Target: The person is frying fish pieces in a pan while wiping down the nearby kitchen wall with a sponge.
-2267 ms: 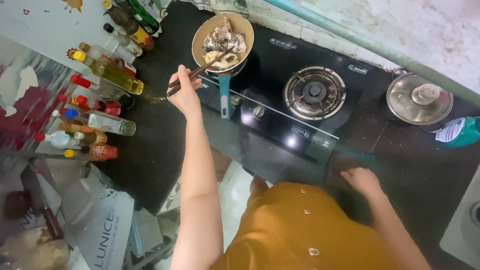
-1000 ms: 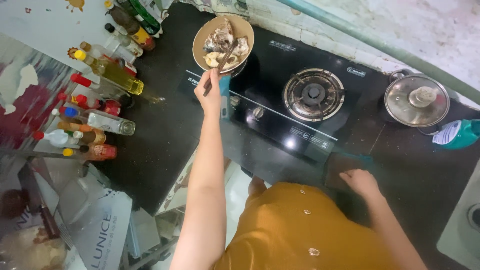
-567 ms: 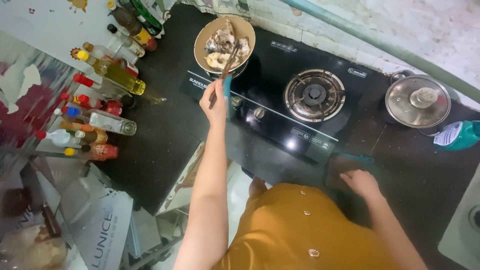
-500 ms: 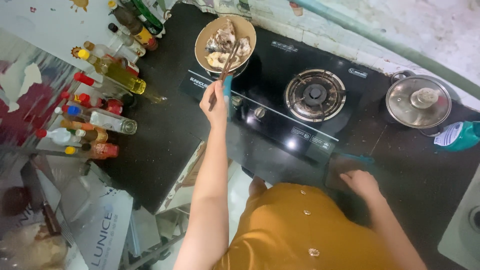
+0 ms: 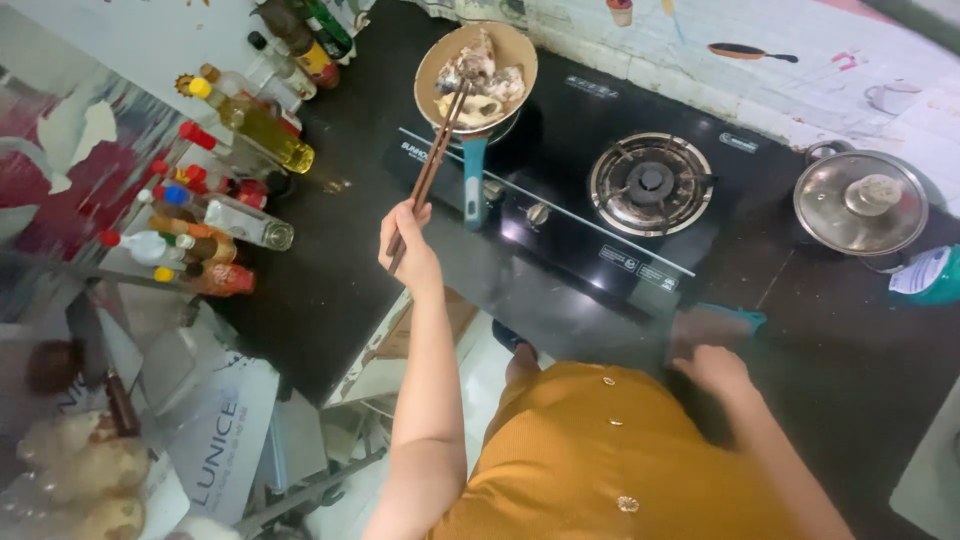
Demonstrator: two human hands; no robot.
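The left hand (image 5: 410, 250) reaches out over the near edge of the dark counter (image 5: 330, 290), its fingers clamped around the near ends of a pair of brown chopsticks (image 5: 432, 165). The chopsticks slant up and away to the far right, and their tips rest among the pale pieces of food (image 5: 480, 78) in a tan frying pan (image 5: 476, 62), which sits on the far left burner of a black glass gas stove (image 5: 560, 200). The pan's teal handle (image 5: 472, 182) points toward the near side, just right of the chopsticks and apart from the hand. The right burner (image 5: 650, 184) of the stove is bare, with its metal grate showing. The right hand (image 5: 714, 366) rests on the counter at the near right corner of the stove, beside a teal thing (image 5: 735, 318) that is too blurred to name; whether its fingers are apart or together cannot be told, as the hand is seen from behind and partly in shadow. Farther right stands a steel pot with a glass lid (image 5: 862, 200), and at the right edge a teal container with a white label (image 5: 930, 275). To the left of the pan, along the far left side of the counter, stands a crowd of bottles (image 5: 225, 190), some with red caps and one with yellow oil (image 5: 262, 128). The person's orange buttoned garment (image 5: 610, 460) fills the near middle of the view
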